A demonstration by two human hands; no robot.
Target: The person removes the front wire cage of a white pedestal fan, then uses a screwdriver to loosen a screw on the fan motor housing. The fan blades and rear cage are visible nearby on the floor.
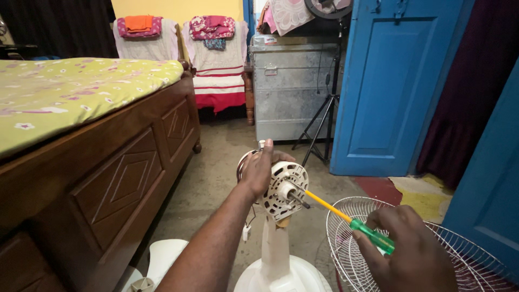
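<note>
While the left hand (258, 168) clamps over the top and back of the fan motor (282, 190), the right hand (406, 250) is closed round the green handle of a screwdriver (354, 223), its yellow shank angled up and left so the tip sits right by the motor's front face, near the shaft (298, 199). Whether the tip is seated in a screw, I can't tell from here.

The motor sits atop the white stand (274, 244), out over the concrete floor (216, 162), near the foot corner of the wooden bed (108, 162). No blade or guard on it; a wire guard (346, 216) lies low at the right, partly under the right hand.

Handling, as I read it: that vented front plate looks like thin plastic, stiff but liable to crack if levered, so the grip belongs on the solid housing behind, just where the left palm is wrapped. The head is likely heavy for its slim neck, so it would tip or swivel if pushed unbraced. The bare shaft looks smooth and slippery, a poor hold. The screwdriver is light and rigid, and the ribless handle wants a full fist. The guard is springy wire, best lifted by its rim.
</note>
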